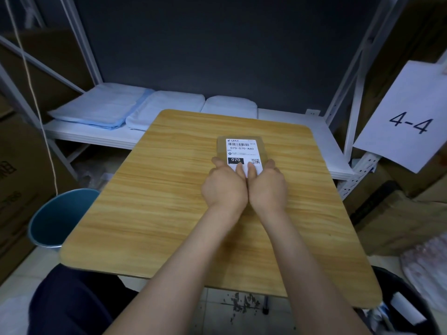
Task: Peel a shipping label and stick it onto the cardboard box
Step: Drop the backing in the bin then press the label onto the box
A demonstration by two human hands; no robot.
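Observation:
A small brown cardboard box [221,147] sits on the wooden table [169,189], right of its middle. A white shipping label [242,151] with a barcode and "070-070-A80" lies flat on the box's top. My left hand [223,187] and my right hand [267,184] are side by side at the box's near edge. Both thumbs press on the label's near end, and the fingers wrap the box's left and right sides. The near edge of the box and label is hidden under my hands.
A blue bin [58,218] stands on the floor left of the table. Folded pale cloths [135,107] lie on the white shelf [96,136] behind it. A paper sign reading "4-4" [408,117] hangs at the right. A black bin [406,308] is at the lower right.

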